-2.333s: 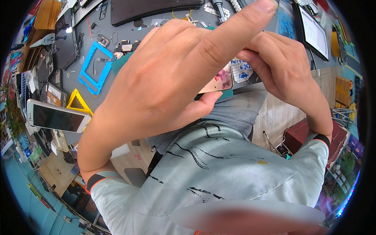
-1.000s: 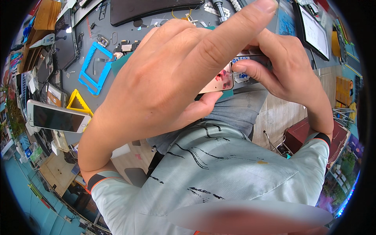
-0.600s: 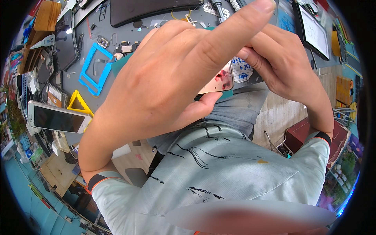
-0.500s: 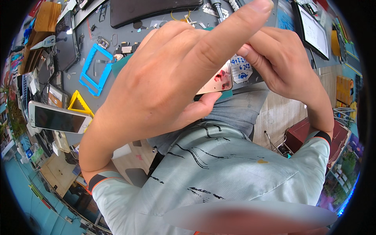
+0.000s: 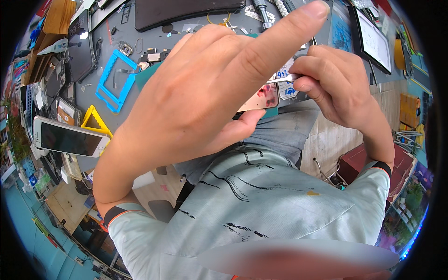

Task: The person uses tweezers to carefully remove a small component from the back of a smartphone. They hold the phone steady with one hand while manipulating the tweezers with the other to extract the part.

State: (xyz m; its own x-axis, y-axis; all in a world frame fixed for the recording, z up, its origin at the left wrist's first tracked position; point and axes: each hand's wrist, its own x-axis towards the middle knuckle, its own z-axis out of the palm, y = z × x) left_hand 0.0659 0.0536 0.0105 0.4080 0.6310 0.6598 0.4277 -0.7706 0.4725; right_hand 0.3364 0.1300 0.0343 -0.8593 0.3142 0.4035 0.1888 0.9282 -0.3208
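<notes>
My left hand (image 5: 196,93) reaches across the middle, its thumb on the near edge of a gold phone (image 5: 254,103) and its index finger stretched out over it. The other left fingers are hidden, and the hand covers most of the phone. Red patches show on the phone's bare surface. My right hand (image 5: 333,84) pinches a thin silver metal tool (image 5: 282,80), whose far end points left over the phone; its tip is hard to make out. Beneath the tool lies a white label with blue handwriting (image 5: 288,91). Part of a teal mat (image 5: 147,77) shows under my left hand.
Left of my hands lie a blue frame (image 5: 101,84), a yellow frame (image 5: 88,122) and a white phone (image 5: 70,136). A large dark tablet-like slab (image 5: 186,13) lies at the far side. A black-framed panel (image 5: 373,42) sits at the far right.
My right hand has shifted slightly down and turned, and the silver tool now shows in its fingers, reaching over the phone. My left hand keeps nearly the same pose.
</notes>
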